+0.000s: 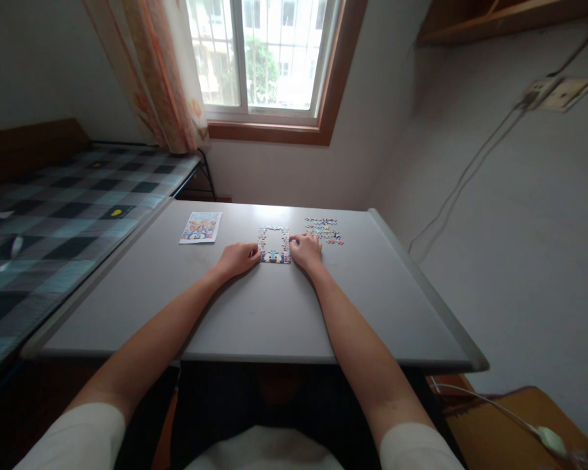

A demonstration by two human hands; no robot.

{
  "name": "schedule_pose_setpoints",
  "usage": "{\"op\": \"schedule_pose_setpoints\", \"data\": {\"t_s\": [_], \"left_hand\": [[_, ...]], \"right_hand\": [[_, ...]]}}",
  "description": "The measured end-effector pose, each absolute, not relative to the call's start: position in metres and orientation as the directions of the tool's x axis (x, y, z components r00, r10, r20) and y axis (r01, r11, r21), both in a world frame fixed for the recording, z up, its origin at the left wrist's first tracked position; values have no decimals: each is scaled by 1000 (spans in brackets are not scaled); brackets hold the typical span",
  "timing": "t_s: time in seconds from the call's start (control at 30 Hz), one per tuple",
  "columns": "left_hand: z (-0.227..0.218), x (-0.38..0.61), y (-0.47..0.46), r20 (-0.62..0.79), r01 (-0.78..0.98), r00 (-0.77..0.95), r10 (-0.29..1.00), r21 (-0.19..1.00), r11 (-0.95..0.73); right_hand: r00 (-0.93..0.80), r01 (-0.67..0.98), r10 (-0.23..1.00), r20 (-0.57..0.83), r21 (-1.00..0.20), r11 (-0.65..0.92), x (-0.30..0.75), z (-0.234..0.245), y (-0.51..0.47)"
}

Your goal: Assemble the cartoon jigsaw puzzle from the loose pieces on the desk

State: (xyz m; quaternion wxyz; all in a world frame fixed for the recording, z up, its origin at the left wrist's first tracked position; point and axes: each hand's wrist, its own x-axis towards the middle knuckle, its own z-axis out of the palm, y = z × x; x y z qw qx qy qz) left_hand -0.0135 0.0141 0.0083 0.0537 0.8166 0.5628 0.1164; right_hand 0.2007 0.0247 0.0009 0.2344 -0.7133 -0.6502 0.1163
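Observation:
A small jigsaw border frame [274, 243] lies on the grey table [255, 313], its middle still bare. My left hand [238, 257] rests at the frame's left lower edge, fingers curled against it. My right hand [306, 250] presses at the frame's right edge, fingers bent and close together. Whether either hand pinches a piece is too small to tell. A heap of loose puzzle pieces [324, 230] lies just beyond my right hand. A colourful reference picture card [200, 227] lies to the left of the frame.
A bed with a checked blue cover [53, 215] runs along the table's left side. A window [262, 55] with a curtain [161, 78] is behind the table. The wall stands close on the right, with a socket and cable [553, 94]. A wooden surface with a cable [509, 418] sits lower right.

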Motion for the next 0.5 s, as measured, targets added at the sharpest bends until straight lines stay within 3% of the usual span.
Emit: {"op": "schedule_pose_setpoints", "data": {"t_s": [0.5], "left_hand": [[8, -14, 14, 154, 891, 359, 921, 236, -387]], "right_hand": [[70, 909, 976, 205, -417, 22, 199, 2, 22]]}}
